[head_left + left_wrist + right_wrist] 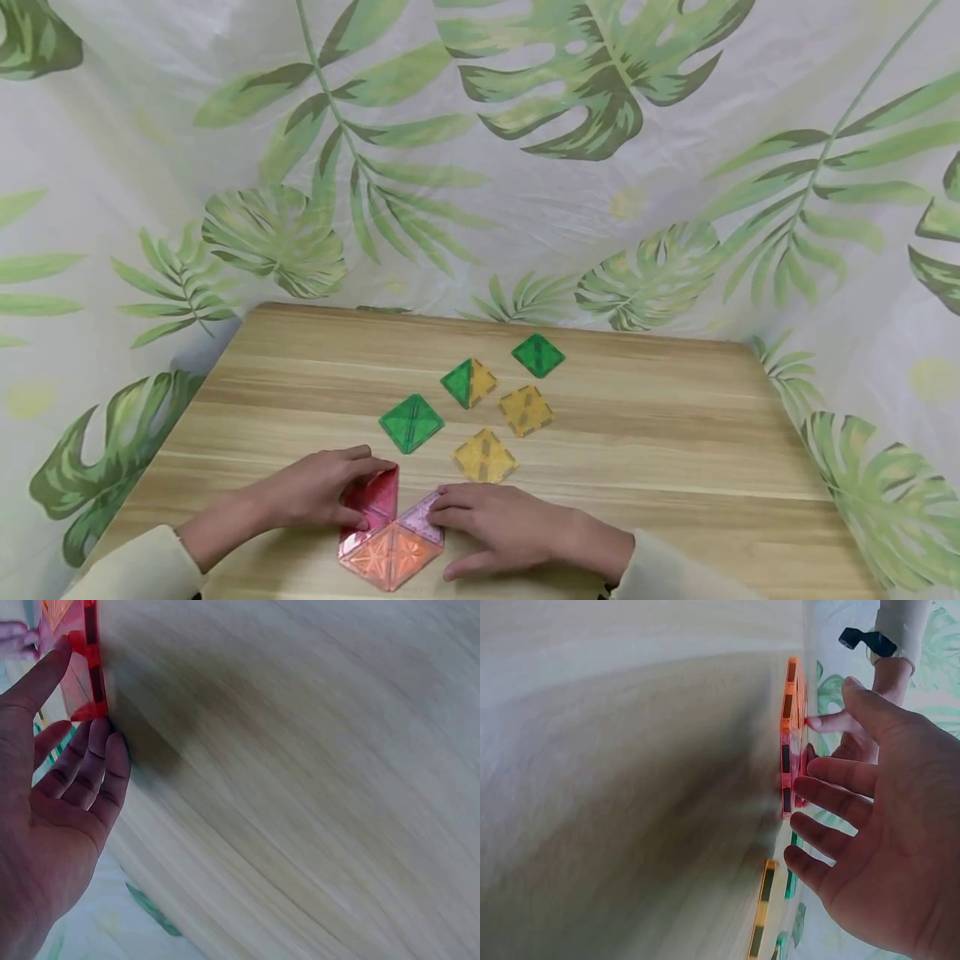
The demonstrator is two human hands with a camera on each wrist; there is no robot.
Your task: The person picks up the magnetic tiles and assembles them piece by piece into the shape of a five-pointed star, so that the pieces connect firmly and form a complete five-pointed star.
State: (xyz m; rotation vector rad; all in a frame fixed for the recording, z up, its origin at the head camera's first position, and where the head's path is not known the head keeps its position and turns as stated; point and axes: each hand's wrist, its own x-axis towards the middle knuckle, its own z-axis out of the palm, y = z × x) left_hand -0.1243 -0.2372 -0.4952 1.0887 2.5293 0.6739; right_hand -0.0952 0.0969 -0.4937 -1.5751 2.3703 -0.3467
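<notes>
Several translucent triangular magnetic tiles lie edge to edge near me, forming a hexagon with a wedge-shaped gap at the back. Orange tiles with a starburst pattern make up its front. On the left side, my left hand holds a magenta tile between thumb and fingers; the fingertips partly cover it. In the left wrist view the thumb lies against a red tile edge. My right hand rests its nearly straight fingertips on a pale pink-purple tile at the right.
Beyond the hands, pairs of triangles form squares on the wooden table: green, far green, yellow, another yellow, and a green-and-yellow one. A leaf-printed cloth hangs around the table.
</notes>
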